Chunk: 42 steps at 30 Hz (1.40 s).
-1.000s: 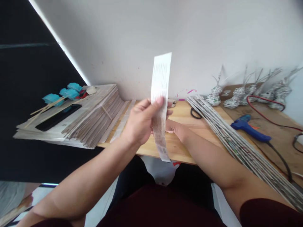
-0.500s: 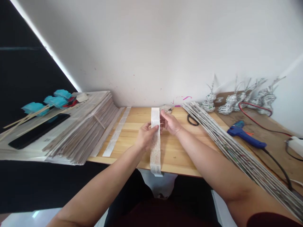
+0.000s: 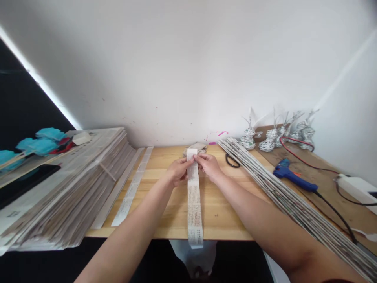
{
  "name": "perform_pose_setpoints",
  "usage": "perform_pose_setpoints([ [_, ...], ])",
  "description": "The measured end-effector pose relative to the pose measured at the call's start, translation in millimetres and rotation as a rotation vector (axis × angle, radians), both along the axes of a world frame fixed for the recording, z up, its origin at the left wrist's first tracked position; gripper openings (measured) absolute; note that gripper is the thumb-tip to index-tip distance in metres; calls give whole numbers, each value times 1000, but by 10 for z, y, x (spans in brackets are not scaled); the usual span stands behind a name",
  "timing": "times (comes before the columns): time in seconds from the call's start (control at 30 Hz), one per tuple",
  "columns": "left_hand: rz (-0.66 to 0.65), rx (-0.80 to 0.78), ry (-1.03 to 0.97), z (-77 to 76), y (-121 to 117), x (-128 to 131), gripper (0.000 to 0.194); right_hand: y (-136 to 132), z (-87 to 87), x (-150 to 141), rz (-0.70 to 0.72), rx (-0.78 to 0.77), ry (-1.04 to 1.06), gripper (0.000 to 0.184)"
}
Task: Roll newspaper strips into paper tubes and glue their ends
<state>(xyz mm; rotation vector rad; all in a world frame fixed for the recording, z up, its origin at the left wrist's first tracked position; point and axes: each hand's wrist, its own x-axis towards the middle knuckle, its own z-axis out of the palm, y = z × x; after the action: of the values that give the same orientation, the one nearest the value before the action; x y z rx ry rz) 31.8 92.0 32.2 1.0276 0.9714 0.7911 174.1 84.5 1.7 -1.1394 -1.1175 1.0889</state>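
Note:
A long printed newspaper strip (image 3: 194,204) runs toward me over the wooden table, its near end hanging past the front edge. My left hand (image 3: 179,169) pinches the strip's left side near the far end, thumb on top. From the other side my right hand (image 3: 208,165) pinches the same end, the two thumbs nearly meeting. Fingers beneath the paper are partly hidden. Just behind the hands lies a crumpled greyish cloth (image 3: 200,147). Further left, another paper strip (image 3: 134,184) lies flat beside the newspaper stack.
A tall newspaper stack (image 3: 97,188) on the left carries a black phone (image 3: 32,182) and blue paper flowers (image 3: 44,145). On the right lie rolled paper sticks (image 3: 277,192), a black scissors handle (image 3: 232,160) and a blue glue gun (image 3: 294,175). Woven paper figures (image 3: 268,140) stand behind.
My right hand has closed from a looser pose to a pinch on the strip's far end. My left hand has shifted up toward that end. The camera view has tilted and moved.

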Motion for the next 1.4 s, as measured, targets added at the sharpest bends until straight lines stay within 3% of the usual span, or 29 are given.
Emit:
perform_pose_setpoints([
  [0.1, -34, -68, -13, -18, 92, 79, 30, 23, -39, 58, -60, 94, -136, 32],
  [0.27, -13, -164, -185, -193, 208, 82, 5, 68, -160, 97, -111, 204, -368, 34],
  [0.4, -25, -155, -231, -297, 239, 41, 10, 110, -212, 66, -100, 73, -170, 39],
  [0.57, -62, -143, -177, -313, 228, 33, 19, 135, -183, 59, -170, -41, -7, 42],
  [0.67, -79, -143, -172, -329, 233, 41, 20, 129, -146, 68, -204, -39, 27, 41],
  [0.83, -60, -111, -204, -340, 242, 47, 15, 98, -101, 61, -123, -24, 34, 39],
  [1.17, -68, -75, -87, -297, 194, 46, 15, 64, -55, 34, -68, -18, 34, 39],
  [1.4, -50, -83, -54, -283, 179, 65, 13, 72, -98, 21, -66, -26, 68, 35],
])
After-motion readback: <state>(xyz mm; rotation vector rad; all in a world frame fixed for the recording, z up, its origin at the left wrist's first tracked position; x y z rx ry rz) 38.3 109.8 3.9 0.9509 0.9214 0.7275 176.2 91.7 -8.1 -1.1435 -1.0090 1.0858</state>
